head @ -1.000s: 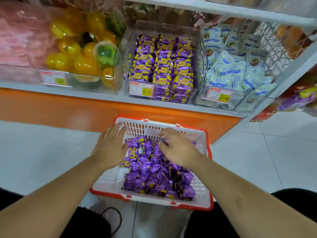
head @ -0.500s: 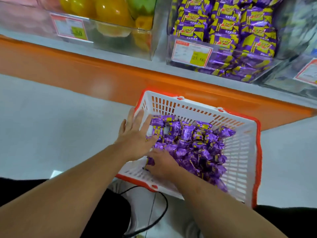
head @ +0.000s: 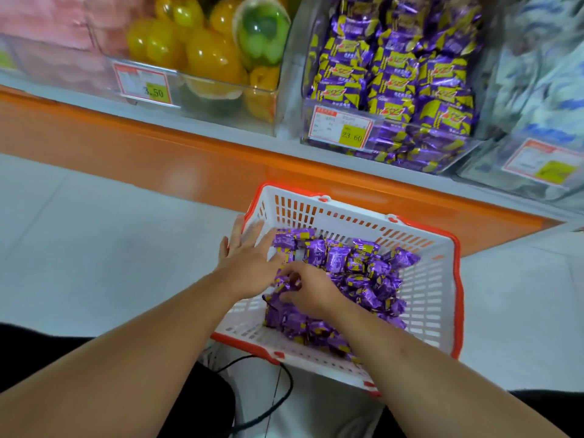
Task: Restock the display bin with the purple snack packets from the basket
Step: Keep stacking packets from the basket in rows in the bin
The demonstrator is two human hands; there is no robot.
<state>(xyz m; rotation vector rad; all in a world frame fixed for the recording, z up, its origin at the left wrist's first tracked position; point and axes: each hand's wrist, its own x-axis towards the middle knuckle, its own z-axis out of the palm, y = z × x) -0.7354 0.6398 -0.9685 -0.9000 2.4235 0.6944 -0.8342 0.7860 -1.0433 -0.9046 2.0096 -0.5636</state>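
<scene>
Both hands [head: 249, 267] [head: 311, 290] crowd the basket's [head: 423, 298] left wall.

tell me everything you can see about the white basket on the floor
The basket looks like white plastic with slotted walls and floor and a red-orange rim. It sits upright on the pale tile floor in front of the orange shelf base, below the display bin. A heap of purple snack packets fills its middle. The left hand rests flat-fingered over its left wall; the right hand pinches packets inside.
</scene>
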